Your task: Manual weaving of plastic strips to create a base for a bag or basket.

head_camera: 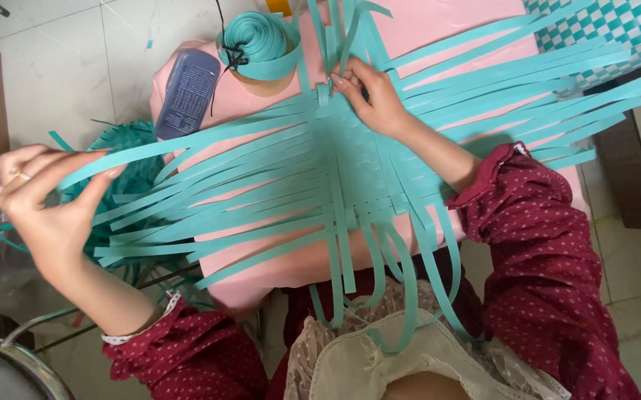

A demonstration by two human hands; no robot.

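A flat woven mat of teal plastic strips (335,167) lies on a pink board (446,30) over my lap, with long loose strip ends fanning out left, right and toward me. My left hand (43,196) is raised at the left and pinches the end of one long teal strip (187,141) that runs into the weave. My right hand (372,92) rests on the far edge of the woven part, fingertips pressing the strips near the top of the weave.
A coil of teal strip (257,44) and a dark blue rectangular case (186,92) lie on the board's far left. A teal-and-white checked woven piece (624,30) sits at the top right. A pile of teal strips (132,148) lies left of the board over tiled floor.
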